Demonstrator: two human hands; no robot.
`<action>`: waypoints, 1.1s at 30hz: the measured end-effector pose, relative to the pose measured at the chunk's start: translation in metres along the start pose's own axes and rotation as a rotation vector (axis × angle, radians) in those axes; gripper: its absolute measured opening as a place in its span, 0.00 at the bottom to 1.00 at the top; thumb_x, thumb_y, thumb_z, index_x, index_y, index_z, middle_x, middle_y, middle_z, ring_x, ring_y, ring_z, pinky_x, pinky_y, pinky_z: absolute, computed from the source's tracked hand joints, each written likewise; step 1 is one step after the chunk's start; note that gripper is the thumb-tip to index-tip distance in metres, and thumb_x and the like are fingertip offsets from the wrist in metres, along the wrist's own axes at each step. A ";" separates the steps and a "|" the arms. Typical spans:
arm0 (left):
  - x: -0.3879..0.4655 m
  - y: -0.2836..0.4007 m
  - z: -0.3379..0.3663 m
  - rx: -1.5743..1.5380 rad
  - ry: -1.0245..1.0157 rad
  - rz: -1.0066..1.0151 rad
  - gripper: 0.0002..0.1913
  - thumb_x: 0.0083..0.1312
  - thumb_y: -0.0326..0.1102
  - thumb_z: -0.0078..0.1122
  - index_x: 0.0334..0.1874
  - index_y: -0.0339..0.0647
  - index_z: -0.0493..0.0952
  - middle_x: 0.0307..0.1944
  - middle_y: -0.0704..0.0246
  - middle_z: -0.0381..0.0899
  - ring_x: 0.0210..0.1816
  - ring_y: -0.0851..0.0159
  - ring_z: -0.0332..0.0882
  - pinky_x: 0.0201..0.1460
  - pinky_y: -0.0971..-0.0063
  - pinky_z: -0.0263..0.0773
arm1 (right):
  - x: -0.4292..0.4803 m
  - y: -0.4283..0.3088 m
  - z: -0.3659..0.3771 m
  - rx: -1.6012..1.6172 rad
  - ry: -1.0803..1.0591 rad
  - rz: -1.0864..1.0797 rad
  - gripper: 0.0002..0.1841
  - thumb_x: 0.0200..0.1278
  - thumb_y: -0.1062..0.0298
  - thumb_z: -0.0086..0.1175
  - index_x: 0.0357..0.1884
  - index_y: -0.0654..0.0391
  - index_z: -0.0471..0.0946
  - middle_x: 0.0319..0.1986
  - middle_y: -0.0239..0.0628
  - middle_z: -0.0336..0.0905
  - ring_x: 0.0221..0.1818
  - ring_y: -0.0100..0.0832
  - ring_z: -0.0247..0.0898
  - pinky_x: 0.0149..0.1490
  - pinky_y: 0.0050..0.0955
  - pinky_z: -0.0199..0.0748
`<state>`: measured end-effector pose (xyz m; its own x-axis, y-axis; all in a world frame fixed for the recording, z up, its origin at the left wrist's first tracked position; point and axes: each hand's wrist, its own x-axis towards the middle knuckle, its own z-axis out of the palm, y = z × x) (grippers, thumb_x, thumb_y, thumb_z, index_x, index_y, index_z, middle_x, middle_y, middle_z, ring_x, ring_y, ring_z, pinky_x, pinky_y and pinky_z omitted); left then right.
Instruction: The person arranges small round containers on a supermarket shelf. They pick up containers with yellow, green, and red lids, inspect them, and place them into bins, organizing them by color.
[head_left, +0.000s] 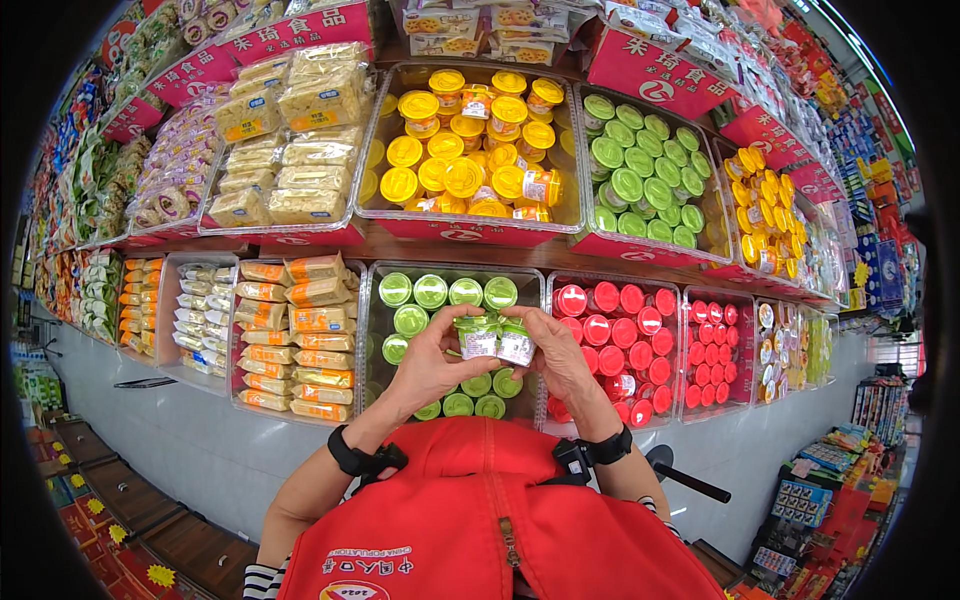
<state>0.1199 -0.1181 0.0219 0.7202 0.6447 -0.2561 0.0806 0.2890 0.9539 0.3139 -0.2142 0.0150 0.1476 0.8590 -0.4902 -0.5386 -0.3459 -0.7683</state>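
Note:
Two small clear plastic cups with green lids are held up side by side over the lower shelf. My left hand (431, 360) grips the left cup (478, 341) between thumb and fingers. In my right hand (561, 346) is the right cup (517, 343), tilted slightly. Printed white labels on both cups face me. Beneath my hands, a clear plastic bin (454, 265) contains more green-lidded cups (395, 289) in rows, partly hidden by my hands and wrists. Each wrist wears a black strap with a small device.
Right of that bin stand red-lidded cups (623, 331); packaged orange-and-cream snacks (321, 319) lie to its left. The upper shelf bears yellow-lidded cups (463, 177), green-lidded cups (640, 156) and wrapped pastry packs (315, 97). A black bar (697, 484) sticks out near my right elbow.

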 end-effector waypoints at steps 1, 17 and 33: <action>0.000 0.000 0.000 0.047 0.025 0.012 0.34 0.57 0.38 0.79 0.65 0.44 0.72 0.40 0.73 0.79 0.40 0.75 0.79 0.41 0.78 0.76 | 0.000 0.001 0.000 0.000 0.023 -0.006 0.27 0.74 0.42 0.54 0.59 0.55 0.77 0.42 0.31 0.83 0.39 0.24 0.82 0.30 0.26 0.83; -0.002 0.021 -0.001 0.279 0.075 -0.015 0.36 0.56 0.32 0.79 0.67 0.41 0.71 0.52 0.69 0.79 0.43 0.74 0.80 0.41 0.77 0.79 | -0.005 -0.004 -0.001 0.344 -0.281 0.043 0.33 0.70 0.73 0.49 0.77 0.59 0.58 0.69 0.47 0.64 0.68 0.45 0.68 0.71 0.50 0.69; 0.000 0.012 -0.003 0.271 0.120 0.005 0.33 0.58 0.29 0.75 0.66 0.42 0.71 0.56 0.65 0.78 0.50 0.68 0.82 0.49 0.73 0.82 | 0.003 0.004 -0.004 0.155 -0.101 0.035 0.35 0.64 0.79 0.64 0.73 0.58 0.64 0.53 0.42 0.80 0.51 0.34 0.82 0.54 0.36 0.86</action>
<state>0.1189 -0.1125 0.0333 0.6361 0.7292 -0.2524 0.2699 0.0961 0.9581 0.3152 -0.2146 0.0090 0.0465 0.8838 -0.4656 -0.6646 -0.3206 -0.6749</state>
